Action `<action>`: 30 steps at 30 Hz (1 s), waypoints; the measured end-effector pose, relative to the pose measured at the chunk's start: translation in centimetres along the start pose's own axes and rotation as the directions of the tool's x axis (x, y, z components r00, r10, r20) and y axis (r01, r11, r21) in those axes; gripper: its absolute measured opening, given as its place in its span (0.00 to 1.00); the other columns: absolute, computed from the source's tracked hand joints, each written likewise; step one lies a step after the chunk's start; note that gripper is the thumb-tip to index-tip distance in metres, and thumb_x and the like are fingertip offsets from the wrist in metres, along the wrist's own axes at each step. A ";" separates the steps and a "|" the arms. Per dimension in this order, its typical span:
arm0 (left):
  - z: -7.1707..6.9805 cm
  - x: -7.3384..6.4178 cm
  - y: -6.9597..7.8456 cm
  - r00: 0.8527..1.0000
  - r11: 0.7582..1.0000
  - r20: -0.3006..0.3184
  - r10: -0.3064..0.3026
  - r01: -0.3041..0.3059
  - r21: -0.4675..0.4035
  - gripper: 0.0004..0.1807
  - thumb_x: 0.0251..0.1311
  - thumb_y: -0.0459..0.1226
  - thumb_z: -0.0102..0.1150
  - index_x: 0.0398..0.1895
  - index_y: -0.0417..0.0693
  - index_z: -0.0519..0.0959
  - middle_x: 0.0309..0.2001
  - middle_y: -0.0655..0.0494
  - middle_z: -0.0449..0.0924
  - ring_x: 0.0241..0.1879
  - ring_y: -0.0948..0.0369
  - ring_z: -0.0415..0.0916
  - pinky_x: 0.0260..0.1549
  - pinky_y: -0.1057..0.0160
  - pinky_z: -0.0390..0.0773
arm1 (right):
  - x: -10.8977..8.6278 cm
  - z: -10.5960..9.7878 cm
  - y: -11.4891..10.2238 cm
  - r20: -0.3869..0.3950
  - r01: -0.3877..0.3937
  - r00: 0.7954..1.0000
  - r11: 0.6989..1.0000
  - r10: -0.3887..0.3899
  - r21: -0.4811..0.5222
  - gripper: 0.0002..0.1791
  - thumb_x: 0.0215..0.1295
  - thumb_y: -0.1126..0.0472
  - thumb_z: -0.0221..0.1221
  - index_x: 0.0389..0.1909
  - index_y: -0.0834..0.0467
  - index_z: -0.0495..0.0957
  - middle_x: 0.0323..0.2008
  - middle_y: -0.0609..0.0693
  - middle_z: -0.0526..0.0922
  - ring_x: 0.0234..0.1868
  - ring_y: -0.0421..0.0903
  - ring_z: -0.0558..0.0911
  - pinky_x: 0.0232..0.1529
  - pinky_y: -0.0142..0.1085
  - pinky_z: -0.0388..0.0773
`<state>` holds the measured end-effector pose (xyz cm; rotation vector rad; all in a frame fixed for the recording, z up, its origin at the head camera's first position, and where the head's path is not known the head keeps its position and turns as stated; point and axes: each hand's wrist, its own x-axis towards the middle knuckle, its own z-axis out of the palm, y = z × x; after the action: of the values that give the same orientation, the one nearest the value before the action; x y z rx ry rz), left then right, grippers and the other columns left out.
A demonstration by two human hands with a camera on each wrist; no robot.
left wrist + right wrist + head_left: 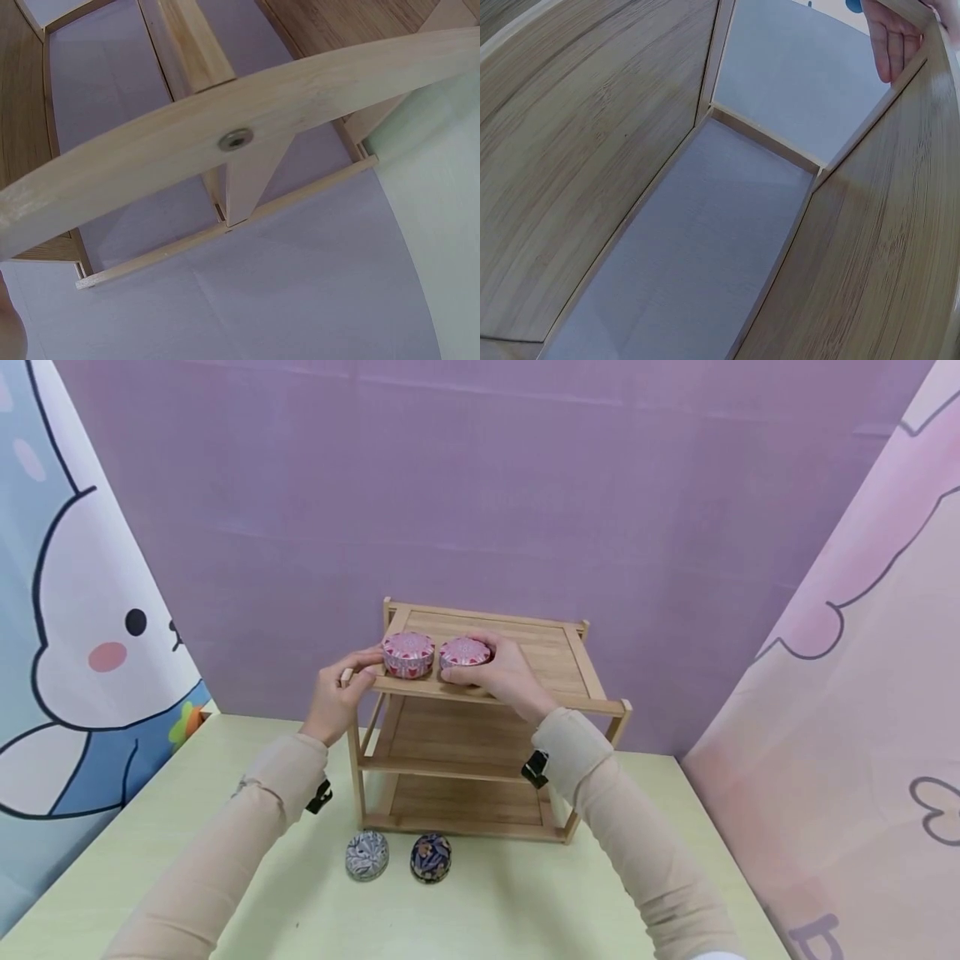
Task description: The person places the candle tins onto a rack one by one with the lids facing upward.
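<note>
Two round pink patterned tins stand side by side along the front of the top tier of a wooden shelf rack (510, 768). My right hand (498, 672) grips the right pink tin (463, 652), thumb across its front and fingers behind. Beside it sits the left pink tin (408, 653). At the rack's front left corner my left hand (337, 693) holds the frame between thumb and fingers, its fingertips close to the left tin. In the right wrist view, some left-hand fingers (896, 41) extend along the outside of the rack's side.
On the pale green tabletop (300, 893), before the rack, lie a grey-and-white patterned tin (367, 856) and a dark blue floral tin (431, 858). A purple backdrop (480, 485) rises behind the rack, with printed cartoon panels at both sides.
</note>
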<state>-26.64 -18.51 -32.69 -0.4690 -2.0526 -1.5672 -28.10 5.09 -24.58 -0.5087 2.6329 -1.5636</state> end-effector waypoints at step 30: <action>0.1 0.0 -0.1 1.000 1.000 -0.003 0.010 -0.010 -0.017 0.15 0.61 0.35 0.49 0.47 0.36 0.77 0.58 0.46 0.72 0.60 0.55 0.67 0.57 0.77 0.65 | 0.3 0.3 0.0 -0.011 -0.028 1.000 0.998 0.027 -0.052 0.46 0.42 0.52 0.71 0.65 0.53 0.62 0.62 0.49 0.67 0.61 0.43 0.67 0.63 0.38 0.64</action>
<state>-26.69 -18.42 -32.80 -0.4820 -2.0330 -1.5792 -28.34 4.77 -24.67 -0.4664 2.6832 -1.4975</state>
